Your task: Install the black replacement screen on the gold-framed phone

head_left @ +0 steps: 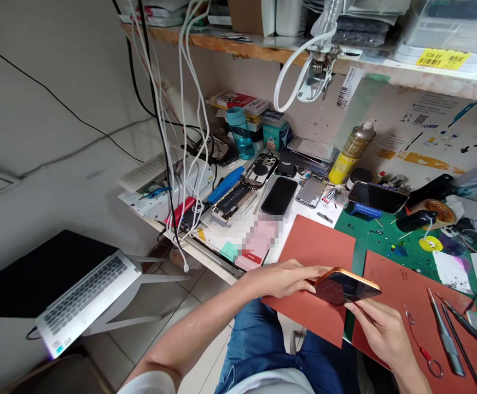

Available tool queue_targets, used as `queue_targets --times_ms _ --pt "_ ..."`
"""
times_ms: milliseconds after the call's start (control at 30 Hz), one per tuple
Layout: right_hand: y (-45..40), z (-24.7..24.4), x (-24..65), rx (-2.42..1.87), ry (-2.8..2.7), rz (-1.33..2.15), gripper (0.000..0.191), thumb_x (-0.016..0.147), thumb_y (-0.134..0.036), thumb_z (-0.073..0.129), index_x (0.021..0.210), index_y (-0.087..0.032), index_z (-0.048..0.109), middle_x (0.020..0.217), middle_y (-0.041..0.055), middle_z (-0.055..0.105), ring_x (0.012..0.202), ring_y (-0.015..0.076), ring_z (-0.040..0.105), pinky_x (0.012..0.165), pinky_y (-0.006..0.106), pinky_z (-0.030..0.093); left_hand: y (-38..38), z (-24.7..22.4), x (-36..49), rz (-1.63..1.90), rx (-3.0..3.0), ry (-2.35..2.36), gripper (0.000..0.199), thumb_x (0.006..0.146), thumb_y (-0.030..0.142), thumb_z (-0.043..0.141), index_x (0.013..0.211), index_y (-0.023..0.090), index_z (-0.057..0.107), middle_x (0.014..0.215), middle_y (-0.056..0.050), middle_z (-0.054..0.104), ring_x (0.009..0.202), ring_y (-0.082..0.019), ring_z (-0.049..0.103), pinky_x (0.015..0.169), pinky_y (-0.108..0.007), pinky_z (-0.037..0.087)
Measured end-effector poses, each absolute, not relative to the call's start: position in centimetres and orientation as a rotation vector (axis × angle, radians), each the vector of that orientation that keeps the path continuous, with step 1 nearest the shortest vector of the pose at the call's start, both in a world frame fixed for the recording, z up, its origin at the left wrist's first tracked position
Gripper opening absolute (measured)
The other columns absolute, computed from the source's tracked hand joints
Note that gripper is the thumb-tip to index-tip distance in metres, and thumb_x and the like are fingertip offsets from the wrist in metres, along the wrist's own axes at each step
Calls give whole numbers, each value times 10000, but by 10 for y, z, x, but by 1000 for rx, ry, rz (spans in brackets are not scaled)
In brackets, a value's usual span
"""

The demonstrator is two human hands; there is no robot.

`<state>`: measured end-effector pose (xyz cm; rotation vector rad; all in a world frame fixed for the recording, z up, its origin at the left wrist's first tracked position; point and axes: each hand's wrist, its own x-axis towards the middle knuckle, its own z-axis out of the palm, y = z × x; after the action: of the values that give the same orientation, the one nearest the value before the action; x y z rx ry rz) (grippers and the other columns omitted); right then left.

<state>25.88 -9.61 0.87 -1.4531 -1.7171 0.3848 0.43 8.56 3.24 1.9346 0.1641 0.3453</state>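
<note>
A smartphone (341,287) with an orange frame and a dark, glossy screen is held tilted over the bench's front edge. My left hand (285,278) grips its left end between thumb and fingers. At the lower right edge, my right hand (380,328) pinches it, the fingers partly hidden beneath. Under the phone lies a red-brown mat (314,246). A second red-brown mat (398,279) is beside my right hand, with tweezers (446,331) and other thin tools on it.
Opened phones (234,201), a dark phone (279,196) and a yellow spray can (351,150) stand or lie farther back. White cables (187,109) hang at the left. A shelf (238,46) runs overhead. An open laptop (86,295) is at the lower left.
</note>
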Motion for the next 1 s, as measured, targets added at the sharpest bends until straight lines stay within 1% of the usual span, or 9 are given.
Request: queue_targets --times_ms 100,167,300,500,633,733,800,867,1000 --pt "-92 16 253 -1461 -1720 409 209 1076 -263 686 911 -221 807 701 21 740 546 161 662 554 256 511 85 31 2 346 1901 234 543 1075 335 624 1616 342 578 1141 -76 858 873 -213 799 819 -251 557" --pt "-90 20 249 -1481 -1720 447 290 1096 -283 659 844 -214 785 648 12 674 533 154 605 539 263 474 84 30 -1 345 1866 299 515 1046 325 665 1559 356 644 1149 -68 857 895 -224 792 841 -256 554" --pt "-87 20 247 -1535 -1730 503 352 1133 -370 597 890 -214 798 759 46 734 641 170 654 629 274 522 85 25 -3 346 1774 454 507 963 315 768 1464 386 724 1256 -41 840 986 -251 778 892 -260 558" --pt "-87 12 248 -1545 -1711 579 391 1145 -455 561 935 -230 802 808 49 734 719 183 666 676 287 523 88 15 -1 272 1644 563 410 841 304 872 1247 354 835 1120 -17 865 1000 -268 765 900 -256 574" --pt "-86 8 248 -1521 -1698 625 416 1147 -495 538 942 -228 781 825 56 727 770 195 653 709 298 503 91 12 -1 233 1553 608 363 787 284 905 1141 350 855 1061 -12 867 993 -273 777 889 -272 599" --pt "-85 6 249 -1519 -1678 660 449 1145 -527 525 907 -225 756 794 49 685 755 196 612 699 305 470 91 15 0 202 1475 606 371 748 258 936 1104 332 858 1110 -45 862 1099 -309 782 945 -323 619" --pt "-84 5 248 -1521 -1651 680 453 1139 -551 528 917 -226 751 792 41 664 744 194 588 695 307 454 88 15 4 235 1367 609 428 680 247 984 1084 307 854 1150 -79 854 1140 -341 784 985 -385 634" --pt "-82 6 246 -1528 -1607 698 455 1126 -579 544 936 -225 756 795 35 653 733 190 572 688 307 443 82 13 11 340 1222 641 464 653 297 1016 1083 274 842 1167 -110 847 1124 -342 793 995 -412 642" --pt "-79 13 239 -1546 -1479 739 448 1095 -607 600 936 -229 780 800 23 668 711 177 579 682 297 450 62 7 33 613 951 716 527 762 616 937 1097 235 793 1104 -119 838 1098 -302 799 961 -401 655"
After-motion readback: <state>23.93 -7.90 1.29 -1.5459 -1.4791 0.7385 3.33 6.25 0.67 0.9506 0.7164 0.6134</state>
